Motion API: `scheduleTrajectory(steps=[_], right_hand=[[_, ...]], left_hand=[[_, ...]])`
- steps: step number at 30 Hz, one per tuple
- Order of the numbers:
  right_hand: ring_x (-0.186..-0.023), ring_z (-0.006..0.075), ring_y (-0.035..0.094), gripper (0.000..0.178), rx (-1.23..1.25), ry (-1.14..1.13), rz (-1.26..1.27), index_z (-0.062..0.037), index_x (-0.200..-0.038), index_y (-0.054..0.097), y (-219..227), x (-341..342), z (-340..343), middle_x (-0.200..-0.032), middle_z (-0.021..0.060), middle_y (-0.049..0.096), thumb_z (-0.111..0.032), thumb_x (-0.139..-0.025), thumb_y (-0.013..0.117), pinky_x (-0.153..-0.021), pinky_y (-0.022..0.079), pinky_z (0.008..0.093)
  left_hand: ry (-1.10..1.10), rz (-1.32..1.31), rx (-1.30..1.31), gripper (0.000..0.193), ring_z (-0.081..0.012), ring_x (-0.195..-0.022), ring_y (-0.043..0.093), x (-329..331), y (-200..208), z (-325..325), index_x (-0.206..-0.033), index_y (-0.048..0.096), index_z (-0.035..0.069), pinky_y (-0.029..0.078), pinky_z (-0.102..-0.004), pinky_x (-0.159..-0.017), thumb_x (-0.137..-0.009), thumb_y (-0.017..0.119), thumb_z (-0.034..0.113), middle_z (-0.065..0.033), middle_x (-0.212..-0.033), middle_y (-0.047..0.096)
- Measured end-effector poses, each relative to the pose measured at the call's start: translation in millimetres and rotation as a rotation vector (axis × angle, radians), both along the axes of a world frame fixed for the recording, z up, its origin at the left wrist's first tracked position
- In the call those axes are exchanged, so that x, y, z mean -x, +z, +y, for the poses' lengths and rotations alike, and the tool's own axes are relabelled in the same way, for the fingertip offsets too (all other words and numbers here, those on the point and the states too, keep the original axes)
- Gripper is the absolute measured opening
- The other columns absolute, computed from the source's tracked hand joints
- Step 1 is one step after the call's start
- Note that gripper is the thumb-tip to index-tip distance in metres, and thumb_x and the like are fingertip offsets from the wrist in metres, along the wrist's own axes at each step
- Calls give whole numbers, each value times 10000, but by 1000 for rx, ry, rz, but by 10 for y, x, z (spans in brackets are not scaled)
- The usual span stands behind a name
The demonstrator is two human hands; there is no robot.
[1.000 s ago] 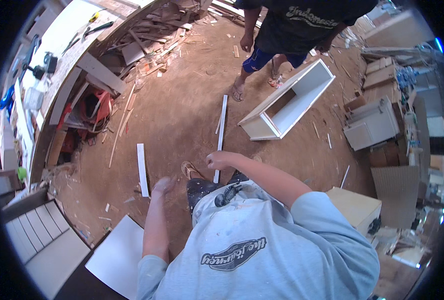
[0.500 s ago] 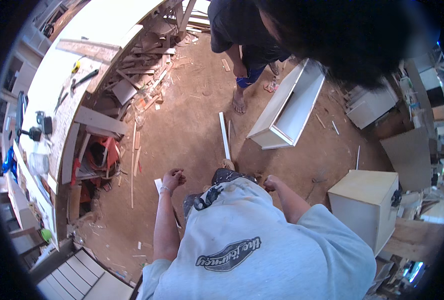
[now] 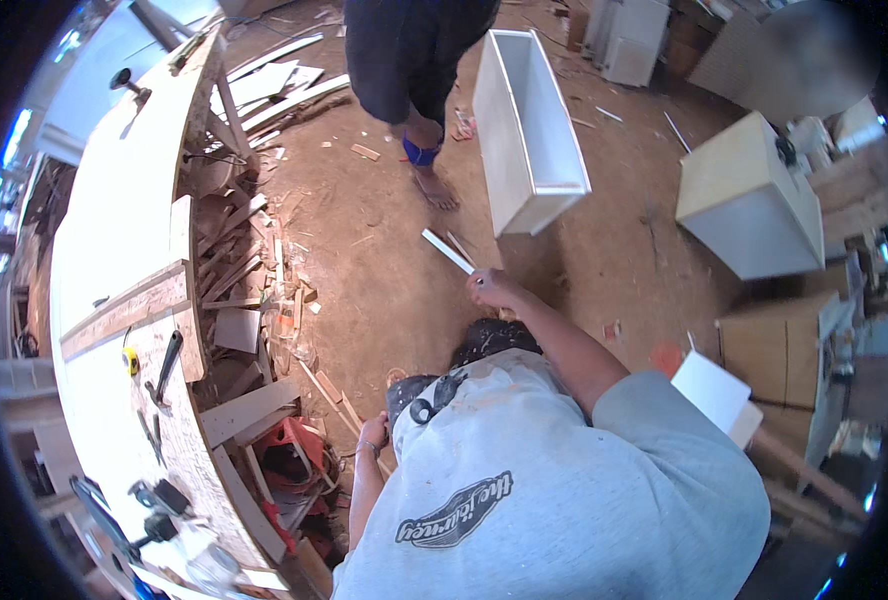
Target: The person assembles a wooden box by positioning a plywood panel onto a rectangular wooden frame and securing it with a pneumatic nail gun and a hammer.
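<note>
Where the white strip [image 3: 448,250] runs up to your right hand [image 3: 491,288], your fingers are curled in, and you cannot tell from this view whether they grip its end or only pass over it. Half a second ago that hand hung beside your shirt, well apart from the strip. Your left hand [image 3: 375,430] is down against your dark shorts [image 3: 411,392]; its fingers are partly hidden, so its grip cannot be told. Earlier it was raised in front of you, near a second white strip that has since left your view. The strip by your right hand lies over the floor, a thin brown one [image 3: 460,246] just beside it.

Beyond, a co-worker's foot [image 3: 434,188] stands near the white box [image 3: 499,150], and the head that filled the upper view has gone out of it. The box's long open side faces up, showing pale inner walls. To your right, the cream box [image 3: 739,195] turns plain faces to you, near a brown carton [image 3: 769,345]. On your left, under the bench [image 3: 114,240], a red bag [image 3: 299,440] gapes, dark inside. A clear tub [image 3: 214,570] sits on the bench's near end, its contents too blurred to name.
</note>
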State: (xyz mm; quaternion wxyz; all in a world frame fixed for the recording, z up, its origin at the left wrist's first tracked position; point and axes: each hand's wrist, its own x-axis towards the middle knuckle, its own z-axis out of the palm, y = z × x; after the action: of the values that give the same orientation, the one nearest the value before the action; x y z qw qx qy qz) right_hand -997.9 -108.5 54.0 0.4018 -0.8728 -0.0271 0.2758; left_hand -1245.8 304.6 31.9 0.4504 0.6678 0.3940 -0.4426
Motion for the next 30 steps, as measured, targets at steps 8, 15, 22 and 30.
scheduleTrajectory(steps=[8, 15, 22, 30], right_hand=[[-630, 189, 647, 200, 121, -564, 194, -14, -911, 720, 345, 2153, -288, -723, 132, 678, -179, -862, 618, -571, 510, 338], [-735, 253, 672, 226, -81, -1217, 897, -45, -969, 720, 321, 4072, 59, -860, 148, 708, -208, -851, 618, -640, 528, 401], [-639, 220, 620, 196, -645, -1675, 768, -30, -938, 715, 438, 4121, 580, -772, 120, 676, -182, -837, 645, -558, 491, 381], [-586, 189, 603, 142, -253, -1258, 469, -36, -889, 716, -224, 3428, -73, -697, 82, 652, -83, -814, 605, -504, 460, 376]], left_hand=[[-1272, -538, -119, 314, -334, -759, 707, 151, -444, 2170, -1152, 702, 107, 570, -443, -691, -849, 667, 183, -184, -851, 714], [240, -275, 156, 212, -162, -490, 501, -1336, -69, 2118, -906, 673, 41, 406, -316, -480, -945, 564, 218, -41, -599, 558], [4, -328, 421, 274, -141, -689, 602, -2265, 714, 34, -1220, 616, 38, 519, -235, -677, -989, 498, 129, -67, -868, 648], [-477, -239, 525, 308, -194, -836, 686, -2700, 874, -1275, -1254, 567, -17, 561, -302, -747, -964, 537, 84, -121, -953, 681]])
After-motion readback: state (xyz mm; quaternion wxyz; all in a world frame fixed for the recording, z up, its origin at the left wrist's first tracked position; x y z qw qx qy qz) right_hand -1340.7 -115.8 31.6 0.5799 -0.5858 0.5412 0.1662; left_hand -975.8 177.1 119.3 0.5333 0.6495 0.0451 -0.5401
